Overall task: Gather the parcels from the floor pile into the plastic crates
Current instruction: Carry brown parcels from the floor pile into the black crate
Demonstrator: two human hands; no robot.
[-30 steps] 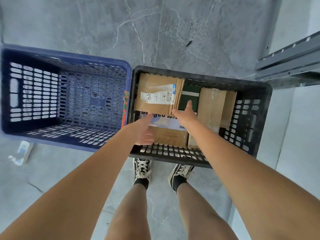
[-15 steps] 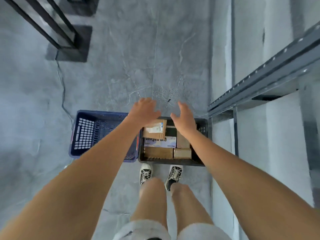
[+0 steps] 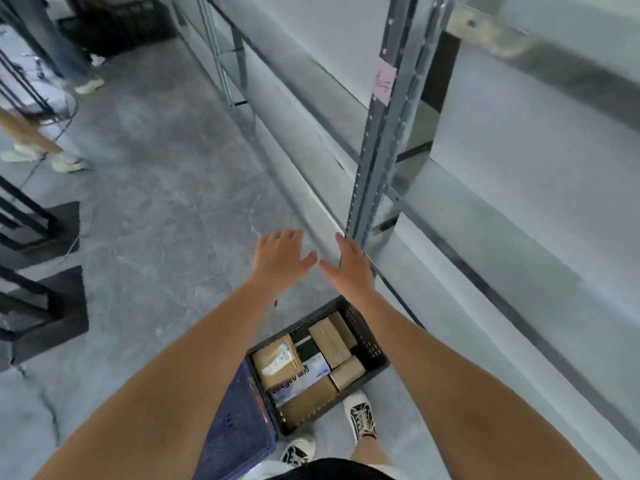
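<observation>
Both your arms are stretched out in front of you, and both hands hold nothing: the left hand (image 3: 281, 258) has its fingers spread and relaxed, the right hand (image 3: 349, 263) is flat with straight fingers, thumbs almost meeting in the middle. They hang over bare grey floor (image 3: 166, 209), well above and apart from the crates.

Down by your feet sits the black crate (image 3: 372, 348), packed close with parcels (image 3: 330, 341): brown cartons, a dark green one, a white one with blue print. They reach nearly from wall to wall inside it, with only a thin dark gap showing along the right wall. Touching its left side is the blue crate (image 3: 239, 420), mostly hidden under your left forearm, so you cannot tell what it holds. Your sneakers (image 3: 362, 419) stand just beside the black crate's near edge.

On your right, the grey metal shelving upright (image 3: 381, 133) rises close past your right hand, and its low rail runs along the floor near the black crate's far corner. To the left the floor lies wide, bounded by black frame bases (image 3: 52, 306). Far back left, other people's legs and pale shoes (image 3: 67, 164) stand near more dark crates (image 3: 117, 26)
</observation>
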